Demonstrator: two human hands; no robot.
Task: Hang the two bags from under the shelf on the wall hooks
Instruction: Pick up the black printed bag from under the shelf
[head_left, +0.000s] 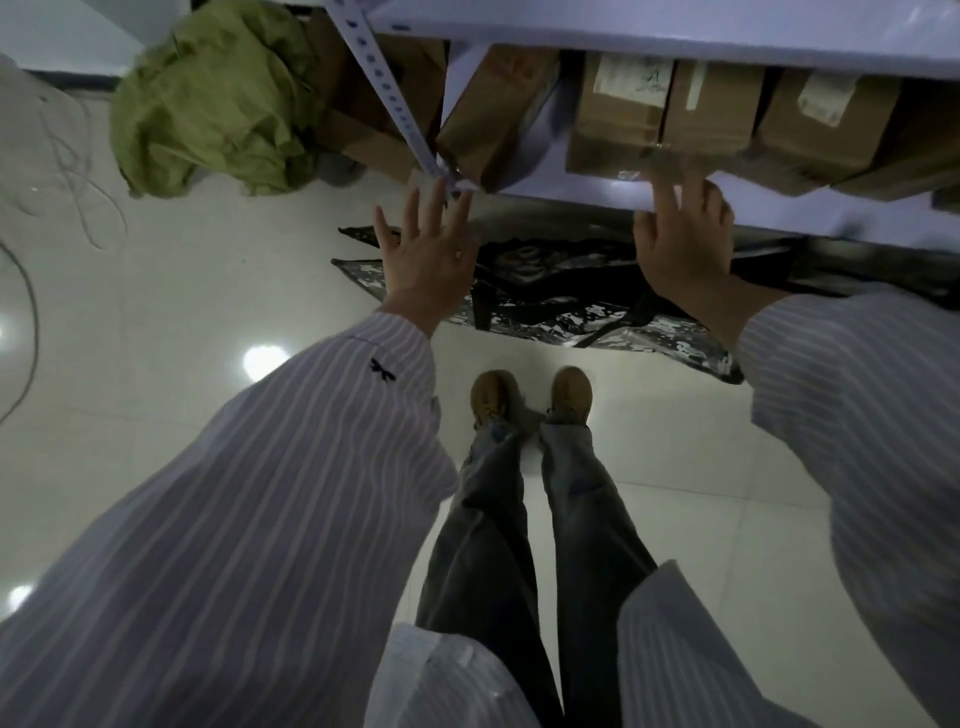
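The scene is covered by one wide-angle camera, worn on the head. It is aimed steeply downward and slightly forward, so that the floor (182, 322) fills much of the frame and the person's own legs (478, 545) and shoes (571, 395) are seen from above, low at centre. The shelf (649, 36) is cut off by the top edge, and its boxes (618, 119) are viewed from above and in front. The left hand (426, 260) and right hand (685, 244) are caught near the lens at mid-height, with the sleeves (260, 493) entering from the lower corners. The bags (545, 312) are framed between the hands, beyond the shoes. Straight lines are bent toward the edges, and the upper part is slightly blurred.
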